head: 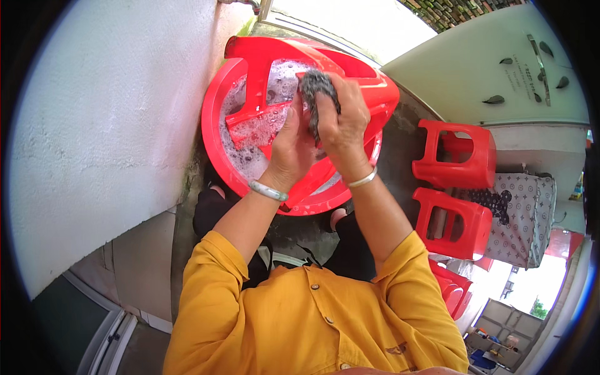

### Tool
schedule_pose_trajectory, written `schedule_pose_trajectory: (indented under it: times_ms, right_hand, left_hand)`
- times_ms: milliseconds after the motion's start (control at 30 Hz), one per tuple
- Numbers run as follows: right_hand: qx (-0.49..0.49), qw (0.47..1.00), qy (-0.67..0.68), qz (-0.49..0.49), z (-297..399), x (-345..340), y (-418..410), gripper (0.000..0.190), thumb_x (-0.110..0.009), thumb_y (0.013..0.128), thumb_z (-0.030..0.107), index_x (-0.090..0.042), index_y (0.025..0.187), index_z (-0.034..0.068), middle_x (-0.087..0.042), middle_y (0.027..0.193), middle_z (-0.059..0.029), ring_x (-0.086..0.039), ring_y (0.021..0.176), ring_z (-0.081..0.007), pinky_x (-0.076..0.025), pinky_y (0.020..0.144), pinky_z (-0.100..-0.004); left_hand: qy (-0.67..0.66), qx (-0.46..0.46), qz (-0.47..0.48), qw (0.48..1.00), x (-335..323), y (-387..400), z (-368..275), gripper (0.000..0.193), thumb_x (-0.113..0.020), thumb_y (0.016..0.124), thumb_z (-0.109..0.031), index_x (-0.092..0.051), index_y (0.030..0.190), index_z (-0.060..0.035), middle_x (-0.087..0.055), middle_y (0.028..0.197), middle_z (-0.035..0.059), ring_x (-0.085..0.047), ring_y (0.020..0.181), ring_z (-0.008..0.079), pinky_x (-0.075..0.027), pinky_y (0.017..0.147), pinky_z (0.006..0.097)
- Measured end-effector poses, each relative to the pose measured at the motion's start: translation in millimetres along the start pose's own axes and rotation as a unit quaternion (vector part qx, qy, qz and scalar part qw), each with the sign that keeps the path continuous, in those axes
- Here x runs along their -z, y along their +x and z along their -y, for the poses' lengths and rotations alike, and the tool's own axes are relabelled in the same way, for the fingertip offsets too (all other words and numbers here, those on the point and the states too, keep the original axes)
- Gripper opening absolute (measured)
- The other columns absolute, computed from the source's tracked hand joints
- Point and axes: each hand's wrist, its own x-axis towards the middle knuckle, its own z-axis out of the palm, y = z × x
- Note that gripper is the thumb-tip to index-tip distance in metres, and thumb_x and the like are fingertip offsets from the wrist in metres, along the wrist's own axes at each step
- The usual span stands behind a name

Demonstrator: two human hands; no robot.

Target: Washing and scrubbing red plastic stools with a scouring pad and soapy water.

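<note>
A red plastic stool point(258, 79) lies tipped on its side in a round red plastic basin point(213, 136). Soapy water with white suds point(243, 161) fills the basin around it. My right hand point(344, 115) is closed on a dark grey scrubbing pad point(321, 86), pressed against one of the stool's legs. My left hand point(293, 147) holds that leg from the left, its fingers partly hidden behind the pad. Wet foam and bubbles cling to the stool's lower parts.
A white wall point(117, 117) rises close on the left. Red stools point(457, 173) stand on their sides at the right, near a patterned cloth cover point(525, 220). A pale panel with leaf designs point(492, 70) is at the upper right. A tap point(251, 5) shows at the top.
</note>
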Motion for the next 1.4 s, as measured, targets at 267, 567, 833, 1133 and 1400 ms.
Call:
schedule_pose_trajectory:
  times_ms: [267,567,833,1133,1400]
  right_hand:
    - [-0.059,0.998,-0.019,-0.005,-18.0,28.4,-46.2,0.029,-0.063,0.075,-0.002,-0.061,0.105,0.000,-0.059,0.089,-0.0151,-0.059,0.081,-0.0323,-0.050,0.071,-0.0377]
    - [0.005,0.967,-0.233,0.105,-55.0,27.2,-23.3,0.017,-0.063,0.075,0.003,-0.065,0.090,0.008,-0.056,0.084,-0.0093,-0.060,0.079,-0.0300,-0.051,0.067,-0.0388]
    - [0.018,0.977,-0.174,0.122,-57.1,17.3,-19.5,0.013,-0.065,0.069,0.008,-0.062,0.082,0.009,-0.055,0.078,-0.0088,-0.059,0.074,-0.0298,-0.051,0.065,-0.0399]
    - [-0.005,0.943,-0.245,0.223,-72.4,31.4,-1.5,0.007,-0.063,0.071,0.010,-0.064,0.078,0.008,-0.059,0.079,-0.0095,-0.062,0.078,-0.0294,-0.052,0.067,-0.0402]
    - [-0.011,0.914,-0.296,0.276,-74.5,41.6,14.6,0.011,-0.064,0.070,0.009,-0.068,0.081,0.009,-0.060,0.084,-0.0070,-0.060,0.081,-0.0282,-0.052,0.071,-0.0390]
  left_hand:
    - [0.307,-0.122,-0.018,0.944,20.8,-0.1,17.4,0.080,-0.060,0.093,-0.020,-0.006,0.147,0.0042,-0.036,0.139,0.0180,-0.039,0.127,0.0222,-0.031,0.108,0.0339]
    - [0.469,-0.160,-0.047,0.867,25.6,1.8,22.8,0.073,-0.057,0.090,-0.010,-0.012,0.145,0.0047,-0.037,0.137,0.0188,-0.040,0.125,0.0245,-0.033,0.107,0.0362]
    - [0.454,-0.130,-0.069,0.879,26.6,-2.5,24.5,0.065,-0.049,0.095,-0.012,-0.012,0.146,0.0039,-0.035,0.141,0.0188,-0.039,0.128,0.0240,-0.030,0.108,0.0367]
    - [0.370,-0.106,-0.082,0.919,35.6,0.4,26.5,0.056,-0.038,0.100,-0.028,-0.018,0.145,-0.0001,-0.033,0.142,0.0154,-0.035,0.130,0.0234,-0.027,0.110,0.0382]
    - [0.285,-0.085,-0.096,0.950,23.5,1.8,20.9,0.043,-0.033,0.101,-0.029,-0.032,0.136,-0.0036,-0.046,0.132,0.0136,-0.048,0.121,0.0256,-0.037,0.105,0.0417]
